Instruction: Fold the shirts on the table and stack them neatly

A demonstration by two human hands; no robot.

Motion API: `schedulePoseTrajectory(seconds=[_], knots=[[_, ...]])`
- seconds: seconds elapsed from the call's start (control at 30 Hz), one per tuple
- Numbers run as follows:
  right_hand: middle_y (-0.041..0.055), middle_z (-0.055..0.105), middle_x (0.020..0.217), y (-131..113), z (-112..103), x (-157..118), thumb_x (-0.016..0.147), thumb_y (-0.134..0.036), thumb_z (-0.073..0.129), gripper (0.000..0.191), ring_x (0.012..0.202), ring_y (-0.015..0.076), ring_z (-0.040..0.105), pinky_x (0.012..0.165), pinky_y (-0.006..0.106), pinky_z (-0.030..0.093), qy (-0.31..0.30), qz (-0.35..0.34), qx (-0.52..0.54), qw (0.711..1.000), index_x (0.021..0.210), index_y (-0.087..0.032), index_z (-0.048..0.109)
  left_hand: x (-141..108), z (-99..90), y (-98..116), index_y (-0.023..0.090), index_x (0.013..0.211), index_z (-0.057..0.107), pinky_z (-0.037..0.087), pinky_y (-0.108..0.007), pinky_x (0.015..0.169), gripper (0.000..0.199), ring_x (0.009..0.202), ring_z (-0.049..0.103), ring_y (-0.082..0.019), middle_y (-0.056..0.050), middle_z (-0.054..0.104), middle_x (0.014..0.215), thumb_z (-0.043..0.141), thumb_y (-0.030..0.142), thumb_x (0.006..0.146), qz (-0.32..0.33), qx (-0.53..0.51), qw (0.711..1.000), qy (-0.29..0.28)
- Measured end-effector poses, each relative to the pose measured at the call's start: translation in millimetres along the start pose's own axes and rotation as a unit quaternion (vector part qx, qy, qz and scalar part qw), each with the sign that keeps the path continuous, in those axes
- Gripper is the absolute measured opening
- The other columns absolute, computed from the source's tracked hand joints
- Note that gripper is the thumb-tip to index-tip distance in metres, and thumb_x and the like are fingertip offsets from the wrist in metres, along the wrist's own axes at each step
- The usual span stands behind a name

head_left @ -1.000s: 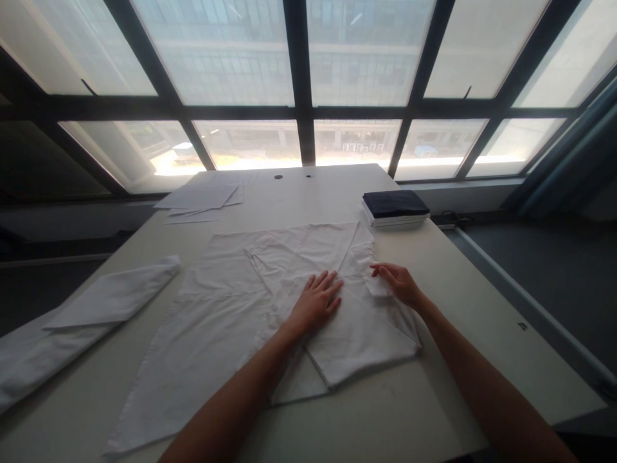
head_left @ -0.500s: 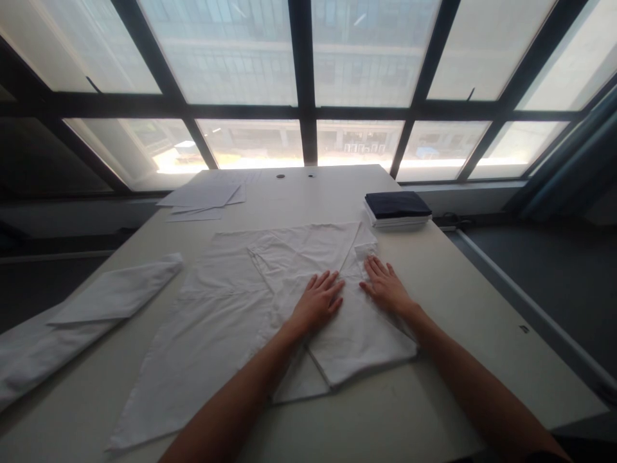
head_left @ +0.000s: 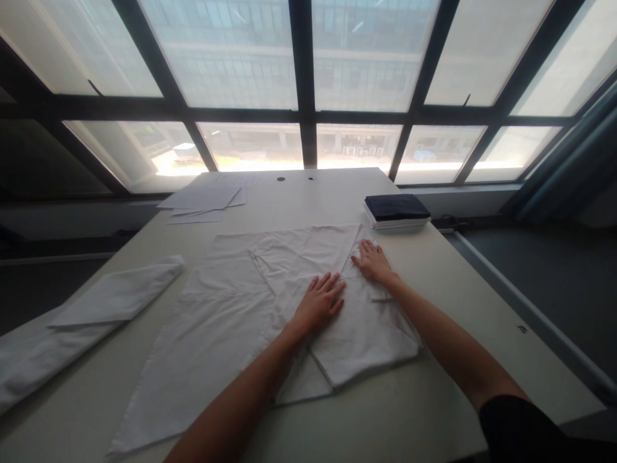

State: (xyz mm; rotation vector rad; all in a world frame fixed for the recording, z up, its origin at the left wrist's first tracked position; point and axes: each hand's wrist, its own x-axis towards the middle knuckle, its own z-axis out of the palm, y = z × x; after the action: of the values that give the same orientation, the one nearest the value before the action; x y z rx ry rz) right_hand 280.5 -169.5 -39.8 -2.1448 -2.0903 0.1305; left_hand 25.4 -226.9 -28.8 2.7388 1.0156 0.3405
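Note:
A white garment [head_left: 226, 328], partly folded, is spread over the table in front of me. My left hand [head_left: 319, 302] lies flat on the folded layers near its middle, fingers stretched out. Toward the garment's far right corner, my right hand [head_left: 373, 262] presses flat on the cloth with its fingers slightly apart. Neither hand grips anything. Creases run across the far part of the cloth, and a folded-over panel ends in an edge near my left wrist. My forearms hide some of the near cloth.
Another folded white cloth [head_left: 110, 292] lies at the table's left edge. Paper sheets [head_left: 207, 196] rest at the far left. A stack of folded dark and white cloth [head_left: 398, 207] sits at the far right. Windows [head_left: 250, 145] rise behind the white table [head_left: 332, 193].
My right hand has slid away from me and slightly left along the garment's right side, uncovering a small fold by its wrist. The left hand has stayed in place.

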Motion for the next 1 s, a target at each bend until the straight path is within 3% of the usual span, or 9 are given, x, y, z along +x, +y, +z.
schedulePoseTrajectory(seconds=[0.17, 0.33, 0.5, 0.7, 1.0], knots=[[0.0156, 0.021, 0.166, 15, -6, 10, 0.105, -0.054, 0.019, 0.069, 0.154, 0.0270, 0.014, 0.122, 0.057, 0.008, -0.011, -0.019, 0.005, 1.000, 0.157, -0.011, 0.031, 0, 1.1, -1, 0.028, 0.148, 0.050, 0.021, -0.051, 0.123, 0.048, 0.151, 0.027, -0.026, -0.004, 0.035, 0.162, 0.044, 0.041, 0.101, 0.000, 0.000, 1.000, 0.002], [0.0158, 0.023, 0.165, 40, -27, 3, 0.105, -0.041, 0.023, 0.060, 0.154, 0.0267, 0.016, 0.121, 0.055, 0.019, -0.002, -0.030, 0.043, 0.999, 0.156, -0.010, 0.033, 0, 0.7, 0, 0.027, 0.148, 0.050, 0.022, -0.051, 0.123, 0.049, 0.151, 0.028, -0.027, -0.005, 0.036, 0.162, 0.044, 0.041, 0.101, 0.000, -0.003, 1.000, 0.002], [0.0150, 0.028, 0.164, 33, -25, -42, 0.104, -0.040, 0.024, 0.059, 0.153, 0.0261, 0.018, 0.121, 0.053, 0.021, 0.027, -0.047, 0.049, 0.997, 0.155, -0.012, 0.037, 2, 1.6, -1, 0.027, 0.148, 0.050, 0.022, -0.051, 0.123, 0.049, 0.151, 0.028, -0.027, -0.005, 0.036, 0.162, 0.044, 0.041, 0.101, 0.002, -0.004, 1.000, 0.005], [0.0140, 0.015, 0.167, 10, -4, -103, 0.103, -0.052, 0.023, 0.068, 0.155, 0.0271, 0.012, 0.121, 0.053, 0.019, 0.005, -0.029, -0.009, 1.000, 0.160, -0.014, 0.024, 2, 5.1, -3, 0.029, 0.148, 0.050, 0.020, -0.051, 0.124, 0.049, 0.151, 0.027, -0.026, -0.004, 0.036, 0.162, 0.044, 0.041, 0.101, 0.005, -0.008, 1.000, 0.014], [0.0111, 0.018, 0.167, 13, -6, -149, 0.104, -0.052, 0.024, 0.067, 0.154, 0.0256, 0.016, 0.123, 0.049, 0.019, 0.015, -0.027, -0.011, 0.999, 0.160, -0.015, 0.027, 2, 6.6, -3, 0.029, 0.151, 0.045, 0.019, -0.053, 0.124, 0.051, 0.152, 0.024, -0.027, -0.005, 0.032, 0.163, 0.040, 0.043, 0.102, 0.008, 0.011, 1.000, 0.000]])
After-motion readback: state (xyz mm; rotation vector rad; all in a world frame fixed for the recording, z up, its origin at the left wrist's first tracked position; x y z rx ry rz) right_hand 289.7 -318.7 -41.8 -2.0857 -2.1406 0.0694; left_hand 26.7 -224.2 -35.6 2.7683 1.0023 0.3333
